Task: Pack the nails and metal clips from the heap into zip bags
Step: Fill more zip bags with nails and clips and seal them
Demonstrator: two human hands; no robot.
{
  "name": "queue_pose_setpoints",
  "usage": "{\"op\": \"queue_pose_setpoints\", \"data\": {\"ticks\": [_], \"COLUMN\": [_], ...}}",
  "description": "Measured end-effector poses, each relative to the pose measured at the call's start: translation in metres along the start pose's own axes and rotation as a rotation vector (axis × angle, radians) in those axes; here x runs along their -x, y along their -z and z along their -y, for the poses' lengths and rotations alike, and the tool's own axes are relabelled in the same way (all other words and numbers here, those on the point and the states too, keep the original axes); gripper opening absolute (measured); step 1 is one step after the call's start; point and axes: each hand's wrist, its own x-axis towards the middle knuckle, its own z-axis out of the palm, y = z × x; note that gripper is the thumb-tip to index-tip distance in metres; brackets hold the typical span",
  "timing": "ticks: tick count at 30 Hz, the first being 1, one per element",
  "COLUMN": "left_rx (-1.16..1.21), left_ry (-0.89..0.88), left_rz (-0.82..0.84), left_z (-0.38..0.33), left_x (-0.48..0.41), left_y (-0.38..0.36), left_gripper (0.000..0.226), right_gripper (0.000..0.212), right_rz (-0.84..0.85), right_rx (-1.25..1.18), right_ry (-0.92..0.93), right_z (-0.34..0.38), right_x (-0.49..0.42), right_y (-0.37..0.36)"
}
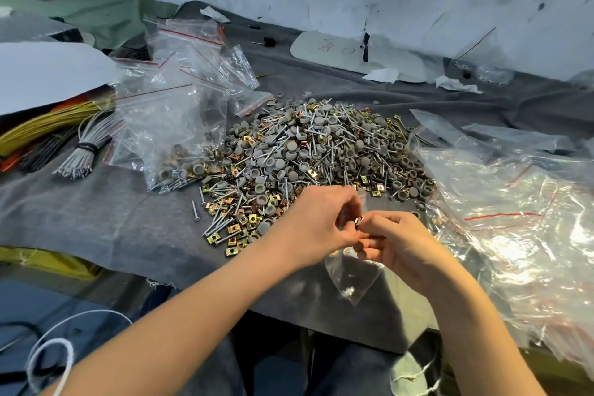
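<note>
Two hands meet just in front of one heap of nails, metal clips and grey caps on the bench. The left hand has its grip pinched on the mouth of one small zip bag, which hangs below both hands. The right hand pinches one small metal piece at that mouth. One part-filled bag lies at the heap's left edge. The empty bags piled at the right are too many to count.

The cloth-covered surface carries in its middle a heap of nails, metal clips and grey caps. Left of the heap lie clear zip bags and a tied bundle of grey wires. On the right lies a pile of more clear bags.
</note>
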Motion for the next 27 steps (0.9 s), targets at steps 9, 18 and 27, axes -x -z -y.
{"op": "queue_pose_setpoints", "data": {"ticks": [9, 18, 27], "left_rx": [-0.04, -0.093, -0.104], "left_ry": [0.004, -0.024, -0.066], "left_rz": [0.063, 0.088, 0.063], "left_z": [-0.0049, -0.0051, -0.0031], "left_x": [-0.0045, -0.0028, -0.0009], "left_y": [-0.0002, -0.0019, -0.007], "left_gripper": [0.013, 0.011, 0.011], "right_gripper": [0.03, 0.03, 0.016], "right_rz": [0.013, 0.029, -0.014], "right_rx": [0.002, 0.076, 0.149], "right_ry": [-0.004, 0.003, -0.02], "right_z": [0.0012, -0.0018, -0.0018], "right_x": [0.0039, 0.0018, 0.0006], "right_y": [0.0067, 0.0082, 0.0059]}}
